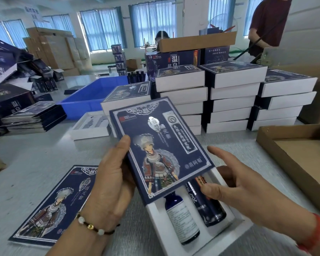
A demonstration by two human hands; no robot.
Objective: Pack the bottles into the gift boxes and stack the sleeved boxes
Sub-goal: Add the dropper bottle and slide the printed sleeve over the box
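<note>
A white tray (209, 237) carrying two blue bottles (181, 217) is being held above the tabletop (35, 156), half covered by a dark blue sleeve (161, 145). The sleeve is being gripped by the left hand (109, 182); the tray's side is being held by the right hand (248, 191), forefinger outstretched. Sleeved boxes (229, 97) are being kept stacked behind.

Daylight is coming through tall windows (103, 28) hung with blue curtains (151, 19) (sheer ones), brightening white walls (194, 15) beyond the grey worktop (35, 154).
</note>
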